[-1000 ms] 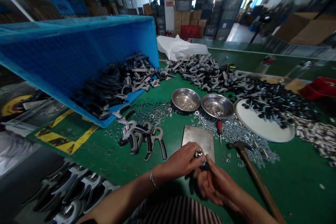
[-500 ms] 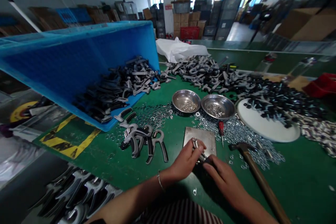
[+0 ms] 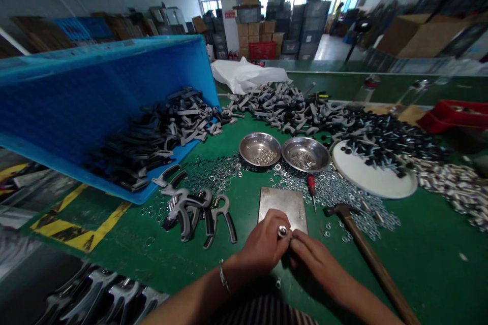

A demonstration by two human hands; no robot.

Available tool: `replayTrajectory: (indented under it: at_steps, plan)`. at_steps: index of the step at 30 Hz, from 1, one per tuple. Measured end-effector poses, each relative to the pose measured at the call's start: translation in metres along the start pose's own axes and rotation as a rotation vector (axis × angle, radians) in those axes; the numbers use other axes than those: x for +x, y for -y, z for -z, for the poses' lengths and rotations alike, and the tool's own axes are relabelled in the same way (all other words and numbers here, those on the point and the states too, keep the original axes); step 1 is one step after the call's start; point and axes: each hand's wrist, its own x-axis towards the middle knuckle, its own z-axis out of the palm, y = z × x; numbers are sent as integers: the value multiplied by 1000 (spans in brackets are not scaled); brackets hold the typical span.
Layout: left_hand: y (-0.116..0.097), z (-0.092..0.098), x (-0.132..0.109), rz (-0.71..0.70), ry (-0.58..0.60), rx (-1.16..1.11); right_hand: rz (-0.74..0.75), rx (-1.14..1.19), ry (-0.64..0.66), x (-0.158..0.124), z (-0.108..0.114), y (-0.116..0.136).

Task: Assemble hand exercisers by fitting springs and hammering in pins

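Observation:
My left hand (image 3: 267, 241) is closed round a small metal part (image 3: 282, 232), whose round shiny end shows between the fingers. Touching it from the right is my right hand (image 3: 314, 259), its fingers pinched together; what they hold is hidden. Both hands are just over the near edge of a square metal plate (image 3: 282, 203). Left of them lie several grey and black handle grips (image 3: 221, 216). A red screwdriver (image 3: 311, 185) and a hammer (image 3: 366, 244) lie to the right.
Two steel bowls (image 3: 260, 149) of small parts stand beyond the plate, among scattered washers (image 3: 331, 188). A tipped blue crate (image 3: 114, 96) holds handles at left. At right are a white tray (image 3: 389, 185), metal sleeves (image 3: 453, 183) and a red bin (image 3: 457, 117).
The view has shifted. My left hand has turned and closed further over the metal part, so less of it shows. My right fingertips have come closer to the left ones.

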Motion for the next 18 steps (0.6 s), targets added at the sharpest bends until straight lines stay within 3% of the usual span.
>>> replayTrajectory:
  at_steps: [2,3,6,7,11,13,15,18]
  plan:
    - [1,-3,0,105,-126,-40,116,-112,-166,0,-1,-2]
    - [1,-5,-1,103,-150,-44,93,-56,-162,-1,-3,-4]
    - [1,-4,-3,-102,-40,15,-148,315,74,-4,-7,-11]
    - [0,-3,-3,-145,-3,33,-180,364,100,-5,-8,-12]
    - [-8,0,4,-57,-39,51,-27,202,-70,-9,-5,-11]
    - [-9,0,16,-45,59,106,-105,312,7,-10,-3,-11]
    - [-6,0,34,-68,234,257,-208,428,118,-8,-2,-16]
    - [10,-1,68,-91,441,609,-115,210,57,-2,5,-25]
